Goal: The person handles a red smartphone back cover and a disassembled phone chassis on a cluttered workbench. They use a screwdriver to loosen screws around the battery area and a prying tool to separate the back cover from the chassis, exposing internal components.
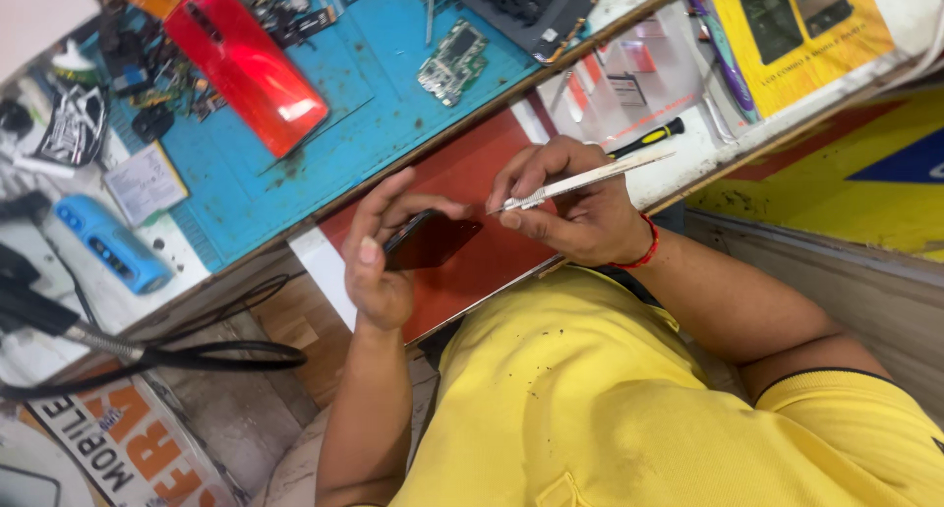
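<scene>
My left hand [379,261] grips a small dark phone [433,241], holding it tilted below the bench edge. My right hand [570,207] pinches a pair of long metal tweezers [590,179] whose tip touches the phone's upper edge. A red thread band sits on my right wrist. Both hands hover over a red panel [492,261] at the bench front, above my yellow shirt.
On the blue work mat [374,74] lie a red phone back cover [246,64], a green circuit board [452,62], a dark phone frame [526,10] and several small parts. A blue device [113,243], black cables [197,355], a screwdriver [649,136] and a yellow box [796,30] surround it.
</scene>
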